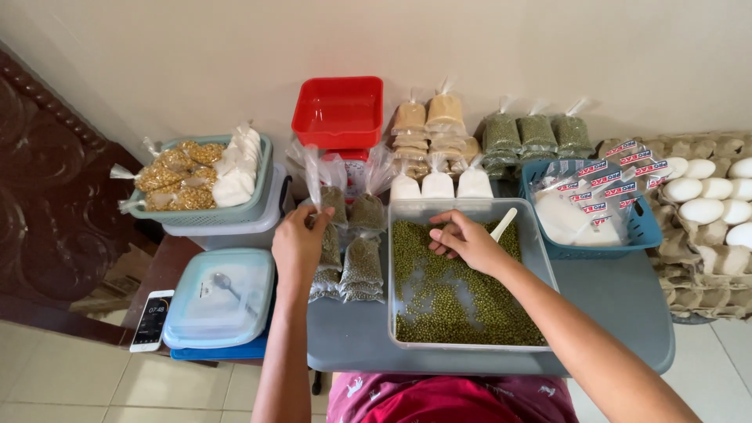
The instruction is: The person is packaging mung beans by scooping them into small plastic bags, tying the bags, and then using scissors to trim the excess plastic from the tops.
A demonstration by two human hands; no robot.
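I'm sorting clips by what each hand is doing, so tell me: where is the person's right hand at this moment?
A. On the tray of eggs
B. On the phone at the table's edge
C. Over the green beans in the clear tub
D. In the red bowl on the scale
C: the right hand is curled over the green beans inside the clear tub, close to a white scoop.

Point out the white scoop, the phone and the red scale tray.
white scoop (504, 222), head view, on the middle of its handle above the green beans.
phone (152, 319), head view, on the centre of its screen.
red scale tray (338, 111), head view, on its inner floor.
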